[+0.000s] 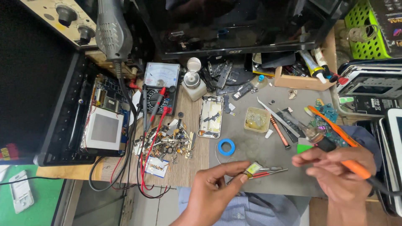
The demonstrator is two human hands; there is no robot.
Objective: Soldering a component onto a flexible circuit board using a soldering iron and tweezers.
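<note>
Left hand (217,184) near the front edge of the grey worktop mat (259,150), fingers pinched shut on a small flat rectangular component with a pale yellow face (253,168), thin red and grey leads trailing rightward toward the other hand. Right hand (339,169) closed around an orange-handled soldering iron (335,129), long axis slanting up and left, tip just above and to the right of the component. Right hand nearer the tip; component between both hands. Further back on the mat: blue tape ring (226,147), opened phone frame (210,116).
</note>
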